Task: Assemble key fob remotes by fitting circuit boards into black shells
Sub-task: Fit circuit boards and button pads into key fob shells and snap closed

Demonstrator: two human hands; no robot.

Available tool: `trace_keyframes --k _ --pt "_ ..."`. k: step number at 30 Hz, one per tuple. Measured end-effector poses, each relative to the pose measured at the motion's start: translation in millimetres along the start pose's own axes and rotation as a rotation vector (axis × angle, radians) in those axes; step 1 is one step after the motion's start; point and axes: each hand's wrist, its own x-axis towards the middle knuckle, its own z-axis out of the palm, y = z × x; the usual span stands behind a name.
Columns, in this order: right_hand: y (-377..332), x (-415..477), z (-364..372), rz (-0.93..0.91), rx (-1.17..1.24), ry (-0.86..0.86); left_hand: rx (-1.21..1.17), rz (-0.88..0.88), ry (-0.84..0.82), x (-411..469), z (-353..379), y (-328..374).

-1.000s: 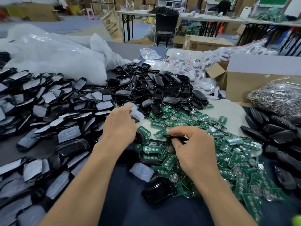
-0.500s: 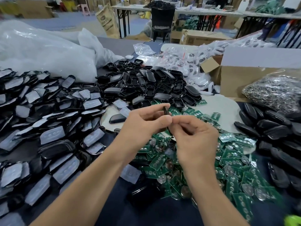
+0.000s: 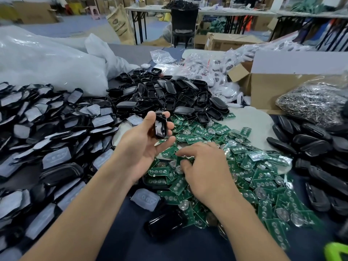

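black glossy plastic shell [image 3: 161, 127] sits pinched in my left hand [image 3: 143, 146] above the pile; my right hand [image 3: 204, 171], fingers curled, digs among green circuit boards [image 3: 244, 172]. next i need one board lifted and seated.

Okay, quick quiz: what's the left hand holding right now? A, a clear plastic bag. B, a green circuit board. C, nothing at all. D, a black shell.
D: the left hand is raised above the pile with a black shell pinched between thumb and fingers, while the right hand rests palm down on the green circuit boards.
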Motion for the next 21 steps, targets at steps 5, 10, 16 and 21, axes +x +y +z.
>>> trace_keyframes --k 5,10,16,21 --pt "9 0 -5 0.065 0.256 0.008 0.025 0.005 0.004 -3 4 -2" --pt "20 3 -10 0.103 0.556 0.096 0.083 0.048 0.022 -4 8 -6" --pt "28 8 -7 0.211 1.059 0.236 0.201 0.020 -0.029 -8 21 -16" --pt "28 11 -3 0.192 1.023 0.467 0.222 -0.027 -0.083 -13 27 -20"
